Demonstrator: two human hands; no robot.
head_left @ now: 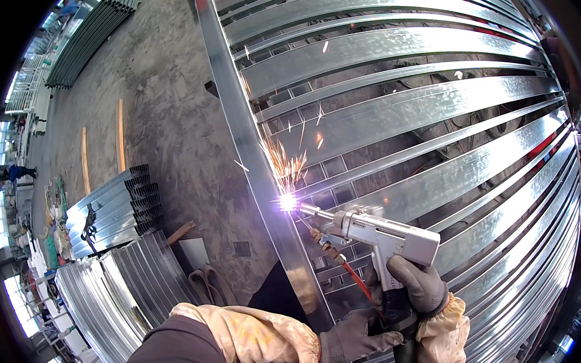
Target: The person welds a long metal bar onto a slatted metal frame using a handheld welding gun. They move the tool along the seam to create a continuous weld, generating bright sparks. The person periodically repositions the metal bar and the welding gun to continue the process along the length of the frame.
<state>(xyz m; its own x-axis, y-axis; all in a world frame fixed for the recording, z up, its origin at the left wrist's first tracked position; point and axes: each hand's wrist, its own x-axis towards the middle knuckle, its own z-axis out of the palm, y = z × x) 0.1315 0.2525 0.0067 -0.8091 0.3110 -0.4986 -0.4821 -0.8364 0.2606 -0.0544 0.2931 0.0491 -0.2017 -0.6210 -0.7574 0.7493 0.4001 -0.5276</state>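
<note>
My right hand (420,285), in a grey glove, is closed round the grip of a silver handheld welding gun (390,232). In a matching glove, my left hand (354,337) is closed at the gun's black lower handle (399,311); some of its fingers are hidden. A red tube (358,280) runs along the gun to a brass fitting (322,238) near the nozzle. The nozzle tip meets a bright violet-white weld spot (286,202) on the long metal side rail (237,125), where a thin crossbar joins it. Orange sparks (284,163) fly up from there.
Wide and narrow metal bars (395,48) run rightward from the rail, forming a large slatted frame. Stacked metal profiles (124,288) lie on the concrete floor (173,115) at the left, near wooden strips (121,135). Dark tubes (92,37) are piled far left. A distant person (20,173) stands at the left edge.
</note>
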